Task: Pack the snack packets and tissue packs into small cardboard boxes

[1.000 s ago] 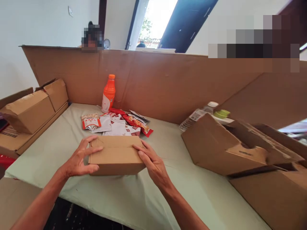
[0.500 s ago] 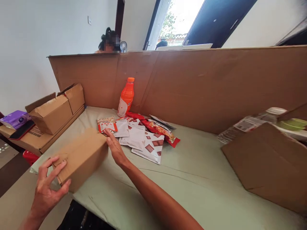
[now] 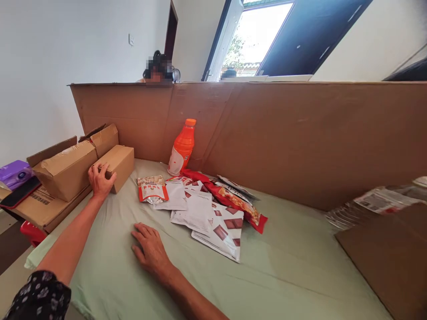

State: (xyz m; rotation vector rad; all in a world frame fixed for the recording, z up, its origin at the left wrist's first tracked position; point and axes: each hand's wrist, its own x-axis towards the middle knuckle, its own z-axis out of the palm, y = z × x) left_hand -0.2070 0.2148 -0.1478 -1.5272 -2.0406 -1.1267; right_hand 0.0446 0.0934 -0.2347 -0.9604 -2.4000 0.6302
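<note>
My left hand [image 3: 102, 181] grips the near end of a closed cardboard box [image 3: 122, 162], fingers over its top edge and thumb at its right side. This box stands on the green cloth, alongside the opened cardboard boxes at the left. My right hand [image 3: 151, 249] lies on the cloth with its fingers loosely stretched out and holds nothing. Beyond it are a small red-and-white pouch [image 3: 152, 191], several white packets [image 3: 195, 211], a white pouch with brown squares [image 3: 222, 235] and a red snack bag [image 3: 238, 200].
An orange bottle [image 3: 183, 146] leans near the tall cardboard wall [image 3: 283, 133] at the back. Opened boxes [image 3: 66, 166] and a purple pack [image 3: 15, 175] sit at the left. Clear plastic packaging [image 3: 373, 204] and a cardboard flap [image 3: 390, 253] are at the right. A person shows behind the wall.
The closed box has moved away from me and left, up beside the opened boxes, with my left hand on it. My right hand has let go of it and rests on the cloth.
</note>
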